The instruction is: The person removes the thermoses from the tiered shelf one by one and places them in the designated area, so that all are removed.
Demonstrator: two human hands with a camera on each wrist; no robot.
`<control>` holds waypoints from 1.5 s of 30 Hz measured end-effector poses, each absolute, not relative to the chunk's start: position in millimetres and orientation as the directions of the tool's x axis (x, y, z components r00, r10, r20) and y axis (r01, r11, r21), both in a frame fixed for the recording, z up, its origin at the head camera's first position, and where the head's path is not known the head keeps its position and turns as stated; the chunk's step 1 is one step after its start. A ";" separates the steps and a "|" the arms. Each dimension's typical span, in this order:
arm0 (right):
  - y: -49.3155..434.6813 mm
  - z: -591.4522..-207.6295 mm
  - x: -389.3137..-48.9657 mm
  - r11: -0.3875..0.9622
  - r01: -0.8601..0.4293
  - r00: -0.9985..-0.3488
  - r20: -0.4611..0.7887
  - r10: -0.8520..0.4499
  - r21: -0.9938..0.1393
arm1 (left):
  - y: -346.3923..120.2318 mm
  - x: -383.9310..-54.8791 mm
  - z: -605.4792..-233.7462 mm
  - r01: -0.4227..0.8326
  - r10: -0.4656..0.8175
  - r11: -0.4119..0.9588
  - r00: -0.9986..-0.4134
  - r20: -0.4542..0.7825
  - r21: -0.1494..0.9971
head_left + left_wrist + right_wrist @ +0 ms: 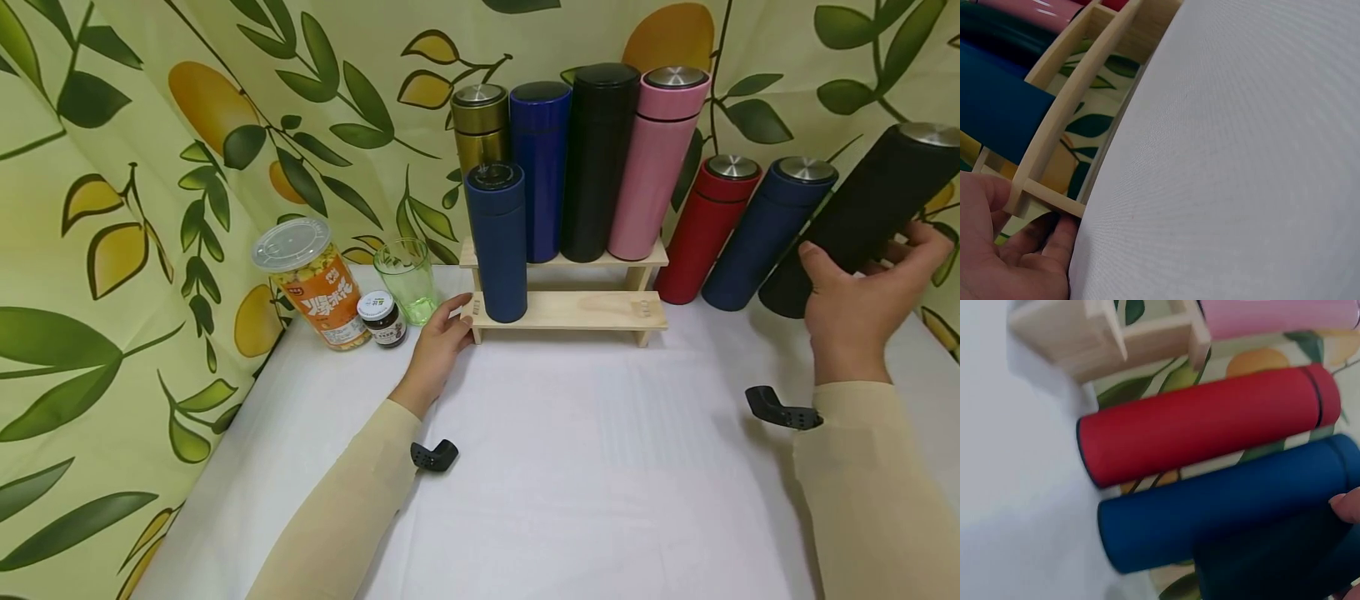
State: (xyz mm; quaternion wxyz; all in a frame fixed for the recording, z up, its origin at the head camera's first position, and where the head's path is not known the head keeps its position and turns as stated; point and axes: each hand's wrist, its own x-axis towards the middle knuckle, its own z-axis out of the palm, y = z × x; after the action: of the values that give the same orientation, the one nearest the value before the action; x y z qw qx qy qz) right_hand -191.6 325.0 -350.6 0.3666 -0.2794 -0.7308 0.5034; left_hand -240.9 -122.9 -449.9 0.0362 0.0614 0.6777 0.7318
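On the right, my right hand (873, 292) grips a tall black thermos (862, 208), which is tilted with its steel-topped lid toward the right. In the right wrist view a thumb (1347, 506) lies against this dark bottle (1272, 562). My left hand (438, 346) holds the left end of a two-tier wooden rack (585, 310); the left wrist view shows the thumb and curled fingers at that end (1022, 250). One blue thermos (497, 250) stands on the lower tier. Gold (480, 137), royal blue (542, 167), black (600, 167) and pink (660, 167) thermoses stand on the upper tier.
A red thermos (705, 233) and a navy thermos (768, 237) stand between the rack and the held bottle. Left of the rack are a snack tub (318, 292), a small dark jar (384, 321) and a green glass (408, 279). A leaf-patterned curtain (150, 250) borders the white table (570, 467).
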 end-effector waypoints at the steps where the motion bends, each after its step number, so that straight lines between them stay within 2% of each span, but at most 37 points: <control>1: 327.0 -353.0 -192.5 0.344 0.042 -0.573 0.260 0.777 -0.938 | -122.9 -241.0 -450.1 0.031 0.137 -0.079 -0.990 0.041 0.996; 8: 348.4 -376.9 -200.8 0.389 0.093 -0.593 0.263 0.761 -0.916 | -121.6 -240.0 -449.1 0.032 0.134 -0.082 -0.990 0.042 0.996; 16: 366.2 -395.6 -210.9 0.408 0.081 -0.607 0.279 0.744 -0.909 | -119.7 -238.7 -448.7 0.036 0.137 -0.085 -0.989 0.048 0.996; 28: 377.8 -399.4 -221.1 0.309 0.073 -0.650 0.189 0.736 -0.948 | -118.1 -239.3 -448.5 0.035 0.138 -0.070 -0.989 0.044 0.997; 37: 380.5 -404.9 -225.9 0.333 0.082 -0.692 0.186 0.697 -0.939 | -119.3 -240.8 -449.0 0.033 0.133 -0.063 -0.990 0.041 0.997; 45: 366.8 -401.9 -224.9 0.338 0.085 -0.689 0.190 0.699 -0.937 | -121.2 -241.1 -450.1 0.026 0.128 -0.062 -0.991 0.034 0.998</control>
State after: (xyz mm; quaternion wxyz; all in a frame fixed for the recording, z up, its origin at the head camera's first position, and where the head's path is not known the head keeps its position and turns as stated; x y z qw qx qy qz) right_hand -224.9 366.8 -401.9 0.2986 -0.2575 -0.7616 0.5143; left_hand -241.1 -121.2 -450.1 0.0351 0.0561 0.6841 0.7264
